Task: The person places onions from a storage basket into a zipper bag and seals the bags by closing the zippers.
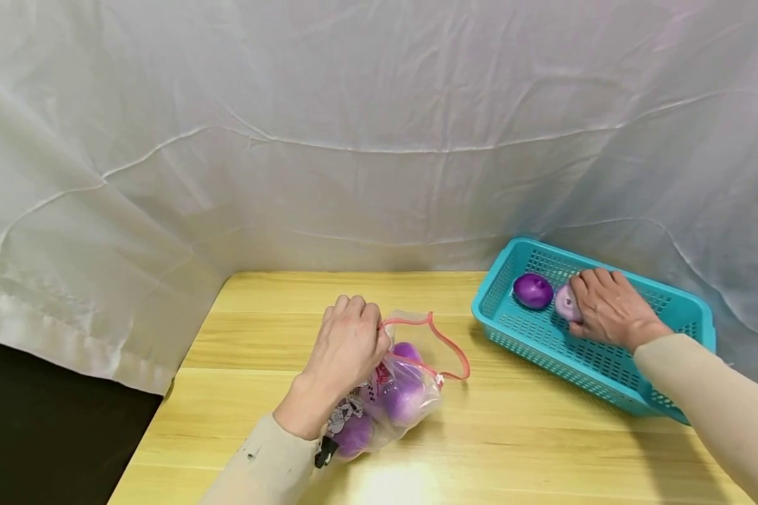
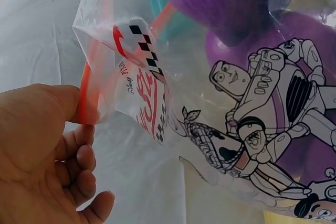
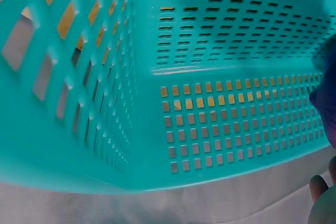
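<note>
One clear bag (image 2: 191,95), cartoon print (image 2: 257,93) sharp only from left wrist.

Clear bag (image 1: 382,431) of purple onions (image 1: 409,403), two in basket (image 1: 552,361)

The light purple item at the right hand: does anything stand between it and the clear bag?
Yes: the wall of the teal basket stands between the light purple item and the clear bag. The dark purple item also lies close to that path.

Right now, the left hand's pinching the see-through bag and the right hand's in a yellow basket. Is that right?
No, the basket is turquoise, not yellow; the head view shows it. The left hand does pinch the bag, and the right hand is in the basket.
</note>
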### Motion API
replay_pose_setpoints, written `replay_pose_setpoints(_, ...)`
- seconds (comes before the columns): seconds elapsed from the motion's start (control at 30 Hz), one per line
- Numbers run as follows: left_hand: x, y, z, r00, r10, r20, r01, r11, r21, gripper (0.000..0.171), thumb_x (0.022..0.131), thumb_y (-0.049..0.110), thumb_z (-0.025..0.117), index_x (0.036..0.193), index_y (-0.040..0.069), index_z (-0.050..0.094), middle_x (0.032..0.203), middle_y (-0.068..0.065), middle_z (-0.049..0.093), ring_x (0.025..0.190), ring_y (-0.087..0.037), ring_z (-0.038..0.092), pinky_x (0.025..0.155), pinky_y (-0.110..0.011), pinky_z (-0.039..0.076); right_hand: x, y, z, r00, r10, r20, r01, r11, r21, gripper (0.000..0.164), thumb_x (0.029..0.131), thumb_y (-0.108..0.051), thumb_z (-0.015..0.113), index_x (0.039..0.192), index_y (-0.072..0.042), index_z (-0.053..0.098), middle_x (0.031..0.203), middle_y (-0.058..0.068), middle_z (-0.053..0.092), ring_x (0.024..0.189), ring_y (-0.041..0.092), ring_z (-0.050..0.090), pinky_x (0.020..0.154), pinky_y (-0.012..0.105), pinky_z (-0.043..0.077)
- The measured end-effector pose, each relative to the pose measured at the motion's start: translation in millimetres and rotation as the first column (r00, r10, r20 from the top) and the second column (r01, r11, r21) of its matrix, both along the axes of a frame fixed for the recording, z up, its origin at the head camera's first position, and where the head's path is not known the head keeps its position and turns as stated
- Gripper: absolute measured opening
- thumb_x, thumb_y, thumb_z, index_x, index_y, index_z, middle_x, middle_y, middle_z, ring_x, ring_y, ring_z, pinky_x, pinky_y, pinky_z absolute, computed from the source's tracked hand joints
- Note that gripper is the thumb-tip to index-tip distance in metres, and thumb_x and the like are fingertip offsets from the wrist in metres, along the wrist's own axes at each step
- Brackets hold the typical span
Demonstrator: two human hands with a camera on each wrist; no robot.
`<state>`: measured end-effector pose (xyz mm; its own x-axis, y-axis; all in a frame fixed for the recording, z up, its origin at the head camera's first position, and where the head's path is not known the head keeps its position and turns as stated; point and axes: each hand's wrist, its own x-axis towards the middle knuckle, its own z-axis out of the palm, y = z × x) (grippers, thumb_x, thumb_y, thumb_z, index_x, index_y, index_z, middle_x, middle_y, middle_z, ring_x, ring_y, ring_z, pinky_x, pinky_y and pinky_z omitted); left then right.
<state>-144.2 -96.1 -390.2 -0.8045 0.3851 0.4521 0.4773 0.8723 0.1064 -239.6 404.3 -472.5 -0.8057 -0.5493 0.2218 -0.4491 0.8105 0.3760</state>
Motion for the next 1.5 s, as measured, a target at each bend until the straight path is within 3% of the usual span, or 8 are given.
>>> replay_pose_setpoints(0.3,-0.6,-3.7,0.9,0.999,-0.004,-0.039,0.003,1.0,-0.023,0.019,0.091,0.02,0.069,0.076,0.013,0.057,0.075,0.001,0.047,0.072,-0.021,0.04,0.066,-0.033,0.034,2.8,-7.5,10.1,1.0,0.011,-0.025,-0.013,0.997,-0.07,0.088,0.069,-0.055,0.079,0.123,0.009,0.053,0.11,0.028,0.058,0.095,0.043,0.052,0.079,0.055,0.045)
replay_pose_setpoints(0.97,-4.6,-3.4,8.5,0.999,-0.009,-0.039,0.008,1.0,-0.018,0.016,0.089,0.017,0.067,0.076,0.013,0.058,0.075,0.0,0.048,0.073,-0.022,0.041,0.066,-0.034,0.035,22.6,-26.2,45.9,1.0,0.01,-0.022,-0.013,0.992,-0.122,0.091,0.071,-0.056,0.08,0.128,0.008,0.051,0.109,0.027,0.054,0.096,0.042,0.049,0.078,0.052,0.04)
replay_pose_setpoints(1.37,-5.3,-2.6,8.6,0.996,-0.016,-0.093,0.01,0.998,-0.066,0.023,0.087,0.016,0.068,0.072,0.014,0.051,0.074,0.0,0.044,0.071,-0.022,0.039,0.065,-0.035,0.034,25.8,-33.0,54.8,0.996,0.062,-0.067,-0.073,0.981,-0.178,0.086,0.083,-0.068,0.056,0.126,0.007,0.052,0.111,0.028,0.054,0.099,0.043,0.049,0.079,0.054,0.041)
replay_pose_setpoints(1.5,-6.0,-2.3,7.6,0.995,-0.021,-0.102,0.011,0.996,-0.09,0.025,0.089,0.016,0.068,0.072,0.014,0.05,0.074,-0.001,0.044,0.072,-0.022,0.039,0.065,-0.035,0.036,27.2,-35.9,55.8,0.994,0.066,-0.089,-0.081,0.979,-0.185,0.083,0.078,-0.062,0.063,0.124,0.007,0.052,0.109,0.027,0.054,0.097,0.043,0.049,0.077,0.054,0.04)
